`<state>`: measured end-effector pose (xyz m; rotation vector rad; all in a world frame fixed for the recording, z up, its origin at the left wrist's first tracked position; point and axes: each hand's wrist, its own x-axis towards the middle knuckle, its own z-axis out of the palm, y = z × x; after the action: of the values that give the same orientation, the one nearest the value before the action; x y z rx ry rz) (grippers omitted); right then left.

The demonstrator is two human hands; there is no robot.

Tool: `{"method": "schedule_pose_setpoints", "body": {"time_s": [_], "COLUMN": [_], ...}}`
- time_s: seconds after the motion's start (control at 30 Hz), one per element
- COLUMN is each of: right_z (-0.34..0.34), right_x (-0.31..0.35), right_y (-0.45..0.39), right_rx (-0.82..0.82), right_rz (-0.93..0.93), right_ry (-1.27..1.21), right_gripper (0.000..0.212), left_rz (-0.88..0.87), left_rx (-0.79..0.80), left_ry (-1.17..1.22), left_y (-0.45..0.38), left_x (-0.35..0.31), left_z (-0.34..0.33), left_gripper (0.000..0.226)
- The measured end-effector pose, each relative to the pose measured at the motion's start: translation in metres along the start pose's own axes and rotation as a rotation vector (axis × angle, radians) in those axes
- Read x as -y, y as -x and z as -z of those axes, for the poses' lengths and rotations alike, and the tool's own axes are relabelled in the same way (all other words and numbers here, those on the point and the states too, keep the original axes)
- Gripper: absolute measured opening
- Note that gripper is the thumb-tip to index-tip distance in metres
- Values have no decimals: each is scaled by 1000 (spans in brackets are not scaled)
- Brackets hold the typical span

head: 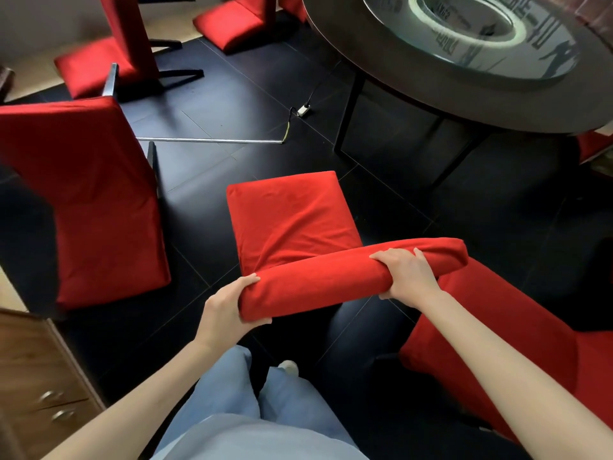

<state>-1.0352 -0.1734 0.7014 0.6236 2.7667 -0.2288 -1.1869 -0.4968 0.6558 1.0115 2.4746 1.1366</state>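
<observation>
Curling round chair back (318,283), fingers (393,255) lie partly hidden.

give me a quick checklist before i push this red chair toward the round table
1. Left hand grips the backrest top at its left end: ok.
2. Right hand grips it nearer the right end: ok.
3. Floor ahead of the seat: a power strip and a metal rod lie there: not ok.
4. Gap to the red chair on the right: cannot tell.
5. Chair legs, hidden under the seat: cannot tell.
</observation>
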Motion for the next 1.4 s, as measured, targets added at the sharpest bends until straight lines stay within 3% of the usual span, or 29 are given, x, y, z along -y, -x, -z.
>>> {"method": "schedule_pose_setpoints", "body": {"time_s": [0.57,0.8,0.93,1.07,1.23,1.4], "right_z": [-1,10,13,32,48,56], "right_x": [7,14,23,37,84,146], "right_y": [3,6,5,-8,-22,-59], "right_rx": [-57,-26,76,288,315,272], "right_rz": [-45,-58,-109,-111,-15,85], "right_ry": [25,82,105,17,-344,-402], "right_gripper": [74,80,92,107,86,68], "left_rz": [89,228,239,287,462,531], "left_rx": [-23,96,39,-59,-136,-168], "left_ry": [-40,-118,-116,-49,-12,-19], "left_y": [8,6,17,43,64,41], "left_x": [-11,-28,-33,-22,9,31], "left_z": [-1,18,32,56,91,128], "left_gripper": [82,76,61,63,59,58]}}
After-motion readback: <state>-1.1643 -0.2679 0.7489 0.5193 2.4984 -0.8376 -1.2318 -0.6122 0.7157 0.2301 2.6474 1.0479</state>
